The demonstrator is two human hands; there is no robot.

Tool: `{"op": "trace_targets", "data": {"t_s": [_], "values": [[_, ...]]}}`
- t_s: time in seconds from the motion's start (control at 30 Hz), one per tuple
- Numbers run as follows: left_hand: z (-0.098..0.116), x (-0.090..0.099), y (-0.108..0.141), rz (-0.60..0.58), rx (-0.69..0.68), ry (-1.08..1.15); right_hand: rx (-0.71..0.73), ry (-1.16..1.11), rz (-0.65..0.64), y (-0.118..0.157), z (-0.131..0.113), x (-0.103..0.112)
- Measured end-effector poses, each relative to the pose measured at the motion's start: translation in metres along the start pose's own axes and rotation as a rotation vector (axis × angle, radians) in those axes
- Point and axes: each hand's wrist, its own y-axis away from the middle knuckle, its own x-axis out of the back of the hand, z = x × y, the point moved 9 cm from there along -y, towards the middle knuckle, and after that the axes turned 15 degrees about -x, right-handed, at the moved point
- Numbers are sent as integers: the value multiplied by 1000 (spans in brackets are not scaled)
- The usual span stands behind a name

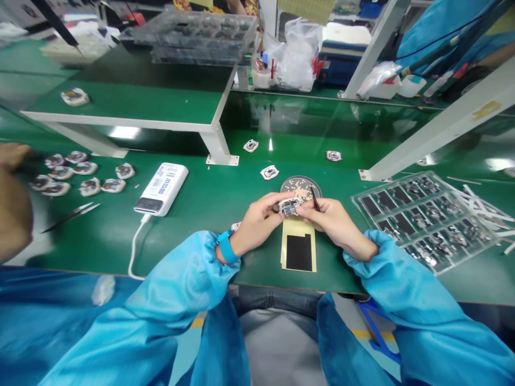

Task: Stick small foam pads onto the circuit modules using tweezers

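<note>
Between my hands is a small white-and-silver device part (289,207) with exposed inner pieces. My left hand (261,220) is closed round its left side. The fingers of my right hand (328,220) touch its right edge and also grip a thin dark tool, seemingly tweezers (314,199), pointing up and away. Just behind lies a round grey perforated dish (287,184) bearing small beige bits (301,193). Below my hands is a yellow backing sheet (284,252) with a black rectangular piece (299,253) on it.
A clear tray (402,219) of metal parts lies right, beside white strips (486,212). A white power bank (163,187) with a cable and several similar devices (85,168) lie left, near tweezers (72,215) and another person's arm (14,209). A raised shelf (161,102) stands behind.
</note>
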Motion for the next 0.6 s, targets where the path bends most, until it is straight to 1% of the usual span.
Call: {"op": "trace_targets", "data": {"t_s": [0.13, 0.27, 0.37, 0.43, 0.5, 0.53, 0.6], "values": [[5, -2, 0, -27, -51, -163, -15, -41, 7, 0, 0, 0], [11, -2, 0, -14, -128, -299, -57, -74, -16, -2, 6, -3], [16, -2, 0, -31, -212, -379, -83, -95, -19, -3, 11, -4], [21, -4, 0, -47, -284, -410, -72, -94, -12, -3, 11, -4], [25, -4, 0, -49, -322, -424, -7, -60, 11, -2, 5, -3], [24, -2, 0, -40, -308, -420, 52, -32, 48, 1, -1, -2], [17, 2, -1, 2, -209, -348, 189, 22, 158, 7, -13, 4]]}}
